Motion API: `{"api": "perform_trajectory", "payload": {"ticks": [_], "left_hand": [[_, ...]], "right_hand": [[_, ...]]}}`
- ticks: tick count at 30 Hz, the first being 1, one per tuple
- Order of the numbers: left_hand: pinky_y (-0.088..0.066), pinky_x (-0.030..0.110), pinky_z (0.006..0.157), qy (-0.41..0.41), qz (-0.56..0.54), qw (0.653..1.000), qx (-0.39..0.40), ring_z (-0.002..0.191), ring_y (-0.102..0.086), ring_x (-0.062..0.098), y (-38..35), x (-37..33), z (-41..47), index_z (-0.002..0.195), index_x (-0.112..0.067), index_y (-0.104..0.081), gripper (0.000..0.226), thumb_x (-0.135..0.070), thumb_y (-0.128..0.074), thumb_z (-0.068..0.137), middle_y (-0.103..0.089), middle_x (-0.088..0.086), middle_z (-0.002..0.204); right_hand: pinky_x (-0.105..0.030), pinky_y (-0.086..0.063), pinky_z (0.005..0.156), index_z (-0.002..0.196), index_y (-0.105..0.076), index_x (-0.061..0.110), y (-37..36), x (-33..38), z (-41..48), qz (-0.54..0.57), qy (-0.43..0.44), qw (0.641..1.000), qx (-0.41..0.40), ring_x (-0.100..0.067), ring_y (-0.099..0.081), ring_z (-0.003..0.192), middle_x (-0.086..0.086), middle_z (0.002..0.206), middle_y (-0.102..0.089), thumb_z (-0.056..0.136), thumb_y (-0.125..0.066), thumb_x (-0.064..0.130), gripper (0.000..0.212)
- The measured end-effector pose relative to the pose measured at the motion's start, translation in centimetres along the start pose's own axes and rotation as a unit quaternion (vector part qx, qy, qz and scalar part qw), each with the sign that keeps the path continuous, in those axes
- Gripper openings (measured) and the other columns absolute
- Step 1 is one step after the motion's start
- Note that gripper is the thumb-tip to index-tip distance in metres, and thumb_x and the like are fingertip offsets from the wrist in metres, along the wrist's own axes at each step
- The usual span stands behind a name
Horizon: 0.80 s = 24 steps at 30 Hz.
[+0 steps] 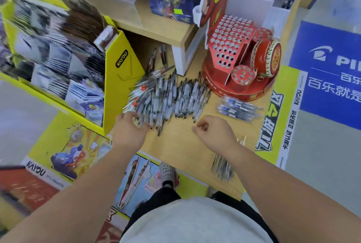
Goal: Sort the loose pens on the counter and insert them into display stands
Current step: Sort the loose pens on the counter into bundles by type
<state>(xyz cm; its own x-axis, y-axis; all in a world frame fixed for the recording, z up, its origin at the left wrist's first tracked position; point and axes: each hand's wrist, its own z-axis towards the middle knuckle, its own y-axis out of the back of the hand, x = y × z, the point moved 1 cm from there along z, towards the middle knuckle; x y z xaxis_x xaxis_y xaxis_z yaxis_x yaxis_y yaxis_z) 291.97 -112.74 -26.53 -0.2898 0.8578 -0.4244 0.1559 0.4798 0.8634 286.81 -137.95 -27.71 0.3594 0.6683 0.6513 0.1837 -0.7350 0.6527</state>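
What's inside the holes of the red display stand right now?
Nothing shows: no pen sticks out of any hole in the red display stand. The loose pens lie on the counter beside it. The holes' depths are dark, and its far side is hidden.

KAYOU on yellow box; 百乐就 on blue sign
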Motion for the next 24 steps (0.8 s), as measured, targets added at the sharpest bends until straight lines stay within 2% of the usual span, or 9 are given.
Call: {"api": "perform_trajectory", "payload": {"ticks": [5,10,14,17,20,24], "left_hand": [[-0.048,0.05,0.093,-0.049,0.041,0.998,0.018,0.119,-0.052,0.038,1.6,3.4,4.8,0.139,-0.01,-0.054,0.045,-0.024,-0.06,0.096,-0.047,0.016,0.138],[-0.051,0.049,0.089,-0.095,0.078,0.988,0.091,0.119,-0.055,0.038,1.8,4.8,8.1,0.143,-0.009,-0.05,0.045,-0.022,-0.052,0.1,-0.051,0.016,0.139],[-0.053,0.046,0.081,-0.114,0.092,0.982,0.121,0.109,-0.06,0.039,1.3,5.3,9.6,0.139,-0.013,-0.052,0.039,-0.022,-0.052,0.101,-0.054,0.014,0.134],[-0.047,0.037,0.07,-0.117,0.084,0.98,0.134,0.097,-0.064,0.037,0.8,5.5,10.4,0.126,-0.01,-0.057,0.028,-0.022,-0.054,0.101,-0.06,0.014,0.12],[-0.044,0.034,0.065,-0.121,0.075,0.979,0.145,0.085,-0.063,0.034,0.5,5.4,11.0,0.108,-0.009,-0.058,0.016,-0.022,-0.057,0.099,-0.063,0.013,0.105],[-0.045,0.033,0.062,-0.122,0.055,0.979,0.157,0.075,-0.06,0.032,0.2,5.4,11.7,0.098,-0.01,-0.057,0.017,-0.027,-0.06,0.097,-0.062,0.011,0.09]], "right_hand": [[-0.029,-0.053,0.073,0.104,-0.069,0.022,-3.2,4.1,1.8,0.002,-0.025,1.0,0.012,-0.008,-0.061,0.082,0.009,0.094,-0.065,0.094,-0.063,0.046,0.027],[-0.029,-0.051,0.079,0.106,-0.068,0.022,-6.1,7.6,3.0,-0.006,-0.053,0.998,0.021,-0.009,-0.059,0.086,0.011,0.095,-0.061,0.096,-0.062,0.045,0.025],[-0.024,-0.049,0.071,0.101,-0.07,0.021,-7.2,8.9,3.4,0.003,-0.084,0.996,0.002,-0.002,-0.058,0.078,0.016,0.086,-0.059,0.095,-0.065,0.042,0.022],[-0.022,-0.046,0.071,0.102,-0.071,0.019,-7.9,9.2,3.4,-0.004,-0.095,0.995,-0.012,-0.005,-0.058,0.079,0.012,0.089,-0.061,0.095,-0.065,0.04,0.023],[-0.016,-0.043,0.062,0.101,-0.07,0.021,-8.5,9.4,3.4,-0.002,-0.11,0.994,-0.018,-0.003,-0.058,0.076,0.016,0.086,-0.06,0.095,-0.064,0.041,0.022],[-0.018,-0.044,0.063,0.103,-0.071,0.019,-9.1,9.8,3.7,-0.003,-0.123,0.992,-0.02,-0.005,-0.06,0.078,0.012,0.089,-0.062,0.095,-0.064,0.04,0.023]]}}
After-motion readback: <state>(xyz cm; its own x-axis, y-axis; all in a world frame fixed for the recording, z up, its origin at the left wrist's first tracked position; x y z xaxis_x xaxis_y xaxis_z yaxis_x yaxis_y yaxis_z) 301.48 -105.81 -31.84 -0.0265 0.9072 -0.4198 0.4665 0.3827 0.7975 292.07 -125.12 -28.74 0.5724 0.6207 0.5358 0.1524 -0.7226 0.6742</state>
